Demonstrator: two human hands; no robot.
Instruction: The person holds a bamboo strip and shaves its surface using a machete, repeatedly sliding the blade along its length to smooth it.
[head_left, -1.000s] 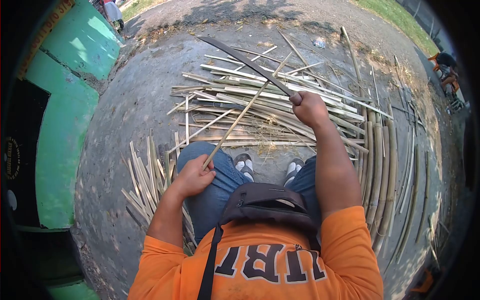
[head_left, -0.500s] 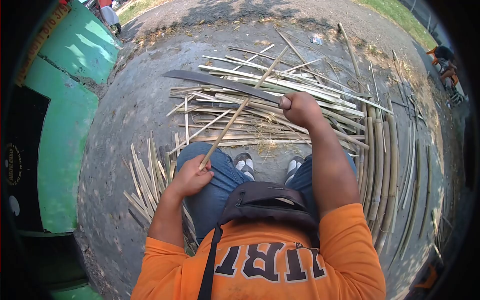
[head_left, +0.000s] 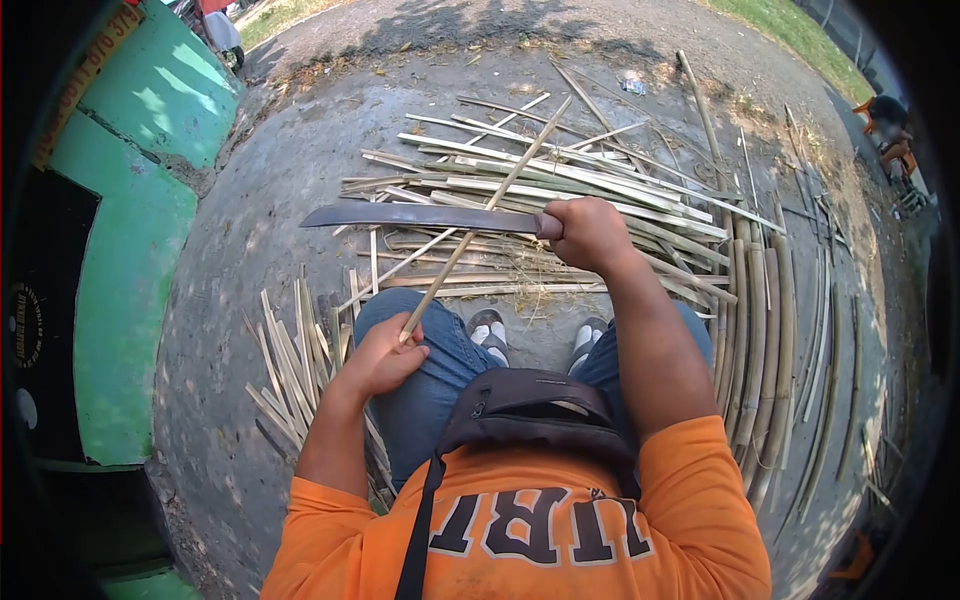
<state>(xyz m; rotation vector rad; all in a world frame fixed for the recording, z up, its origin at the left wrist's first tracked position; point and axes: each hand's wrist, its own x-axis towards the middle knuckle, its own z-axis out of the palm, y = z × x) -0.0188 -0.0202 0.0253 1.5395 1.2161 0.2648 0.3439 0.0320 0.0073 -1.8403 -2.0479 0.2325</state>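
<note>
My left hand is closed round the lower end of a long bamboo strip, just above my left knee. The strip slants up and away to the right, over the pile in front. In my right hand is the handle of a machete, its long dark blade pointing left. The blade crosses the strip about midway along its length and overlaps it in this view. Beyond my feet lies a loose pile of split bamboo strips, mostly laid crosswise.
Whole bamboo poles lie side by side on the right. More split strips stand bundled by my left leg. A green wall rises at the left. A seated person is far off at the upper right.
The machete has come down along the strip toward me, its blade now nearly level. My right hand has moved nearer and slightly left; my left hand keeps its place.
</note>
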